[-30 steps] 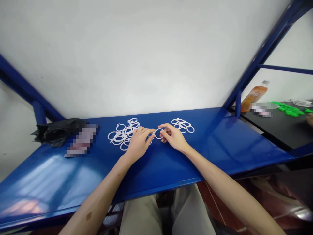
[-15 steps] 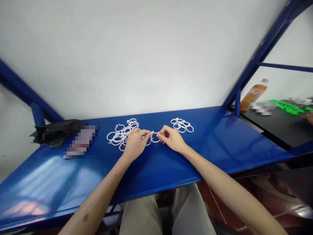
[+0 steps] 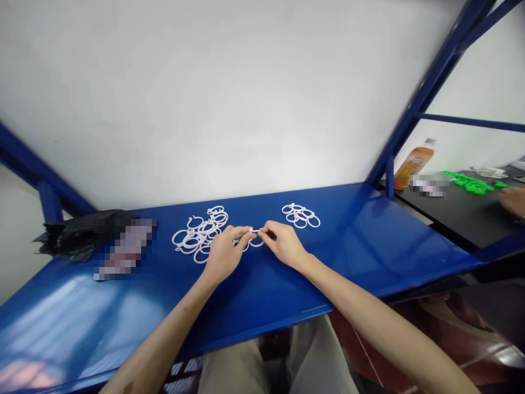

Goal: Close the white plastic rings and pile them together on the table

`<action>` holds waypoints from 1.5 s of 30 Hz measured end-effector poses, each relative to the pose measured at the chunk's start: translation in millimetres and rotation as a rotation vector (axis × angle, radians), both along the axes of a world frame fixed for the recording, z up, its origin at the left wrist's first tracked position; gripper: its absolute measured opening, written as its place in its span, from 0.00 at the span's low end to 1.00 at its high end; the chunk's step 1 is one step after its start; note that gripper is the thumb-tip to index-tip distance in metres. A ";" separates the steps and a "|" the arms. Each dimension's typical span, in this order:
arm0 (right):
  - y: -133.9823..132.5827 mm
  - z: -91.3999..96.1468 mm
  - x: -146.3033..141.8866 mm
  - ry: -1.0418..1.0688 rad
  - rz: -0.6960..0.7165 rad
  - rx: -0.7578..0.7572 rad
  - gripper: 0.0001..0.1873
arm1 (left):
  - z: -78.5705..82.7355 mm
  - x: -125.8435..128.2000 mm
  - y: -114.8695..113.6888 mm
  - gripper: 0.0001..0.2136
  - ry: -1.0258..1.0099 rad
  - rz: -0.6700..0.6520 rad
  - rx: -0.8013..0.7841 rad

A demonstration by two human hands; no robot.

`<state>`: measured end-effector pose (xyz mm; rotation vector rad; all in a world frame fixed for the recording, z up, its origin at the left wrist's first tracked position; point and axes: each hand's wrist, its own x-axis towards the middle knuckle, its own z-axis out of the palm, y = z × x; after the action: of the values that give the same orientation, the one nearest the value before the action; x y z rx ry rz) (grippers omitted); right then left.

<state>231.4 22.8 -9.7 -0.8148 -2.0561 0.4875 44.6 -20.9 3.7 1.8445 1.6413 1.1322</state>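
1. Broadly, we see one white wall [image 3: 229, 109] rising behind one blue bench [image 3: 266, 290].
2. To the right we find one black bench [image 3: 443, 210], with an upright of the blue frame [image 3: 426, 87] standing between it and the blue one.
3. On the left lies one black bag [image 3: 90, 232], and against its near right side we see one flat pixelated item [image 3: 127, 249].
4. We count two hands at work: the left hand [image 3: 225, 253], which hides the right edge of the ring pile [image 3: 191, 241], and the right hand [image 3: 284, 243].
5. That pile holds at least eight white rings, too tangled for us to number exactly.
6. On the black bench we count one orange bottle [image 3: 416, 164], green pieces [image 3: 473, 183] too small to count, and one hand of another person [image 3: 514, 201] at the picture's edge.
7. Beyond the right hand we count about six overlapping rings in a small group [image 3: 300, 222].
8. Between the two hands we see one white ring [image 3: 256, 245], near the blue surface; each grip is closed, fingertips pinching it from either side.
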 end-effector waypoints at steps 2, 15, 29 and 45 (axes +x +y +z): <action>-0.5 -1.2 2.0 -0.038 0.008 0.055 0.12 | -2.6 0.3 -1.1 0.15 0.026 -0.003 0.058; 14.2 7.9 15.3 -0.126 -0.171 0.086 0.08 | -9.2 -4.9 6.3 0.16 0.334 -0.037 0.242; 65.6 1.0 67.8 -0.200 -0.656 0.006 0.06 | -15.1 -8.3 5.5 0.10 0.609 -0.015 0.141; -0.6 10.0 2.3 0.017 0.086 -0.244 0.09 | -1.5 -2.5 2.6 0.05 0.351 0.107 0.248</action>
<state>233.7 22.3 0.2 -0.8623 -2.0471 0.8031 42.1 -18.3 2.2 2.2410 1.8793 1.1491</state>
